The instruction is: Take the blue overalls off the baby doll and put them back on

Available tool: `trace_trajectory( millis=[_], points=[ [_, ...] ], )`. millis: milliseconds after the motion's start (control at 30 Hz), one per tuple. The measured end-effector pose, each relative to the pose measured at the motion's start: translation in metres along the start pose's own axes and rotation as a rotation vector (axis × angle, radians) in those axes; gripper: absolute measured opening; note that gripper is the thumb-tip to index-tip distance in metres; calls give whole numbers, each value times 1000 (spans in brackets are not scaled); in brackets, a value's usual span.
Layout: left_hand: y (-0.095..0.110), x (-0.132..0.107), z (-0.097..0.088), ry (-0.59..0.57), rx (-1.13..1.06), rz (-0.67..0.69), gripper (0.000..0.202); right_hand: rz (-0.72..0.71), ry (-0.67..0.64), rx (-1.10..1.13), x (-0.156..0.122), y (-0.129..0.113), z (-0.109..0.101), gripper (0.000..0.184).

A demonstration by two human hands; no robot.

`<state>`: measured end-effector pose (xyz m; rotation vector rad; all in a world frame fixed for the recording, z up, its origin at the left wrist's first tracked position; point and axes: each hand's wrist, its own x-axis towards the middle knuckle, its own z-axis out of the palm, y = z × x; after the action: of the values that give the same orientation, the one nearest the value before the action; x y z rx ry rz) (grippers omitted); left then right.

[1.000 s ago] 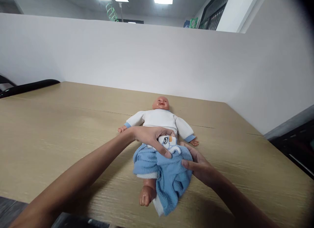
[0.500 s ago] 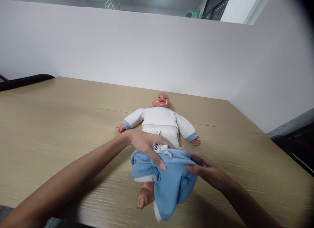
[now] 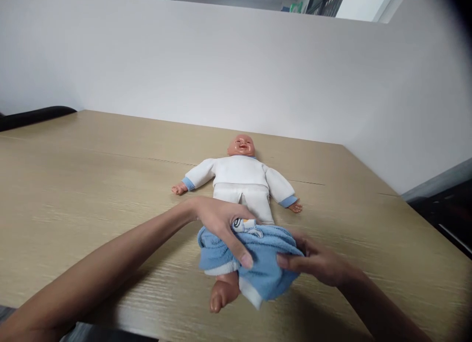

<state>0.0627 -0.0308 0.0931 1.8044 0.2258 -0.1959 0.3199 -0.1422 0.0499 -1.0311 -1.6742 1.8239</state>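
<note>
A baby doll (image 3: 241, 171) in a white top with blue cuffs lies on its back, head away from me. Blue fleecy pants (image 3: 263, 258) with white hems are bunched around its lower legs. One bare foot (image 3: 223, 293) pokes out of the pant leg on the left; the other foot is hidden in the cloth. My left hand (image 3: 224, 221) grips the waistband, thumb on the outside and fingers tucked inside. On the other side, my right hand (image 3: 313, 258) pinches the gathered pants between thumb and fingers.
Under the doll is a wide light-wood table (image 3: 110, 185) with seam lines. A white wall (image 3: 221, 71) rises behind it. A black rounded object (image 3: 40, 117) stands at the far left edge, and dark objects (image 3: 446, 219) sit beyond the right edge.
The pant leg on the right has been gathered up and hangs shorter. My right hand has shifted slightly right and down with the cloth. The view has tilted down a little.
</note>
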Motion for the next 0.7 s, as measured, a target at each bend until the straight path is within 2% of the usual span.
trace_trajectory(
  millis=[100,167,200,333,367,433,567,667,700],
  points=[
    [-3,0,-1,1,23,24,40,29,177,19,-1,8,-5,53],
    [-2,1,-1,21,-11,85,38,53,204,3,-2,6,-6,54],
    [-1,1,0,35,-36,104,38,58,177,-13,-3,4,-5,53],
    [-1,3,2,127,-51,110,35,30,-101,6,-4,-8,-1,52],
    [-2,3,3,129,-55,100,35,13,-136,33,-4,-8,0,52],
    [-5,3,3,67,-107,72,39,-13,-119,90,-3,-4,2,52],
    [-14,4,5,-91,-218,43,45,-51,7,201,3,10,5,53],
    [-16,5,5,-59,-203,27,38,-100,-54,202,6,9,7,55],
    [-16,5,6,-11,-197,36,39,-115,-87,185,5,6,8,57]
  ],
)
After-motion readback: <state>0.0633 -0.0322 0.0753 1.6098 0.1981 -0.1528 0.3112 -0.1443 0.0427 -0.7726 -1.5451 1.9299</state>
